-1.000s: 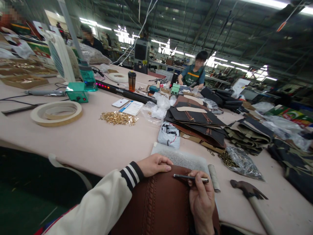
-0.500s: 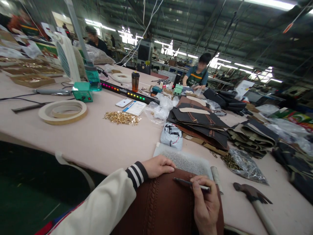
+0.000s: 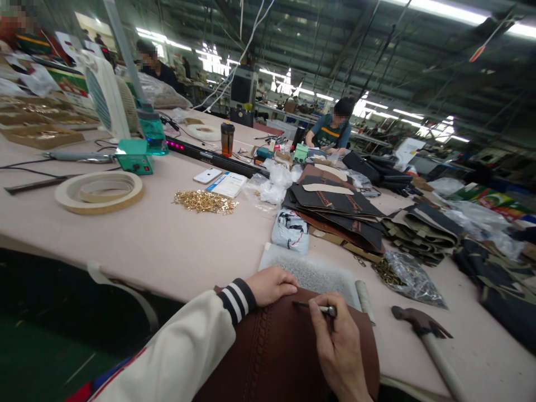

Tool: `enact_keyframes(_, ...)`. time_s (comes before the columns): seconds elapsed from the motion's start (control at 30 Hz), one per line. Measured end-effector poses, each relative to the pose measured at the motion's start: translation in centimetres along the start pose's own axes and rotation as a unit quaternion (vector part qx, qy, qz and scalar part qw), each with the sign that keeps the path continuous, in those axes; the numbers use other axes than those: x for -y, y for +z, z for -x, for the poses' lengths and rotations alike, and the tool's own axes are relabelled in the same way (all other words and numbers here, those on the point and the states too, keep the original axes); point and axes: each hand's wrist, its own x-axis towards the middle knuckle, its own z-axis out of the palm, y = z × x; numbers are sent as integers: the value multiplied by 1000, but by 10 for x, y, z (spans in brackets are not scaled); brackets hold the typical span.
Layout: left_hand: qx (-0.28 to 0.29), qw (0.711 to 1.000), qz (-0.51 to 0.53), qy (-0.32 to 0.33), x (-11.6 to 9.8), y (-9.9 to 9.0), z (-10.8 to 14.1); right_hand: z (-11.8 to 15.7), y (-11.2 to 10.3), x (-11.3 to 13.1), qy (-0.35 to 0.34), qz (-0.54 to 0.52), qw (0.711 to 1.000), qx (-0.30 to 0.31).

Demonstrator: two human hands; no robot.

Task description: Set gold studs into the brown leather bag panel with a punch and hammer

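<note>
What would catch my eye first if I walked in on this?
The large brown leather piece with a braided seam, low in the middle, held by a left hand while the right hand has a slim pen-like tool over it. Beyond, left of centre, glitters a pile of small gold-coloured metal pieces.

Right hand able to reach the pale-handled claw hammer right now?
Probably yes: nothing blocks the right hand from the hammer, but the slim metal tool it grips may need setting down first.
</note>
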Motion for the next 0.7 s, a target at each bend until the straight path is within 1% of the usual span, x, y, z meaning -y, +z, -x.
enact_keyframes(0.23,-34,999,-39,4,-4,3,1,-5,2,6,-28,26,999,29)
enact_keyframes(0.43,-91,994,-57,-2,-5,7,2,-9,3,7,-25,32,998,45)
enact_keyframes(0.7,-147,982,-121,-9,-21,16,6,-8,3,9,-20,67,995,74)
